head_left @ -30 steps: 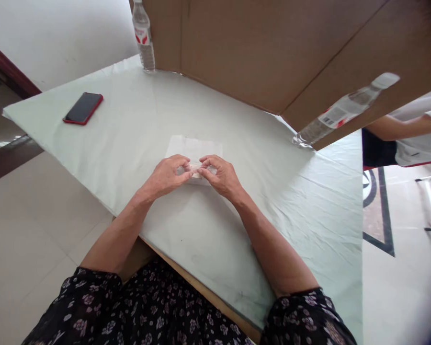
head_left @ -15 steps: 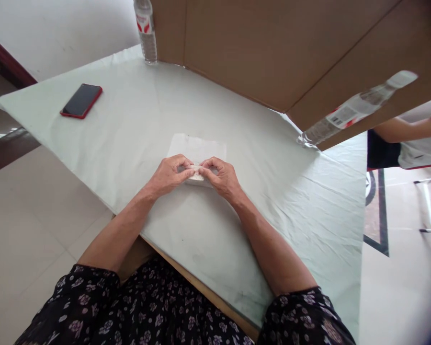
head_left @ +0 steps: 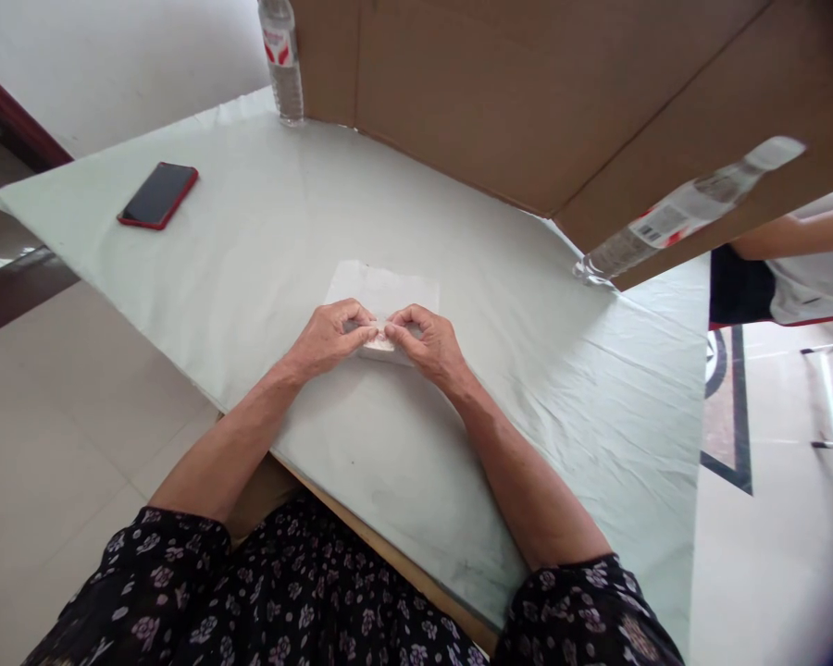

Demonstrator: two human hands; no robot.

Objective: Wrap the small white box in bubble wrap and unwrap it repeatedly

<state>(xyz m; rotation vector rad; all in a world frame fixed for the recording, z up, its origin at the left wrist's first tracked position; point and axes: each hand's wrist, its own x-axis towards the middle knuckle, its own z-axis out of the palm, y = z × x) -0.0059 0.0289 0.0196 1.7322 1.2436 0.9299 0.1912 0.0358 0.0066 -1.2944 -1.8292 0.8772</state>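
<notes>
My left hand (head_left: pixel 331 339) and my right hand (head_left: pixel 430 342) meet over the middle of the table, thumbs and fingers pinched close together. Between their fingertips is a small off-white strip (head_left: pixel 380 341), its kind too small to make out and partly covered by the fingers. Beneath and behind the hands lies a thin white sheet (head_left: pixel 389 285), which looks like paper or tissue. Its near part is hidden under the hands.
A pale green cloth covers the table (head_left: pixel 250 231). A phone in a red case (head_left: pixel 158 195) lies at the left. A cardboard panel (head_left: pixel 444 92) stands behind, with an upright bottle (head_left: pixel 282 60) and another bottle (head_left: pixel 680 217) against it. A person's arm (head_left: pixel 795 237) shows at right.
My hands stay in nearly the same place, with only a slight shift of the fingertips on the off-white strip. The person's arm at the right has moved a little rightward.
</notes>
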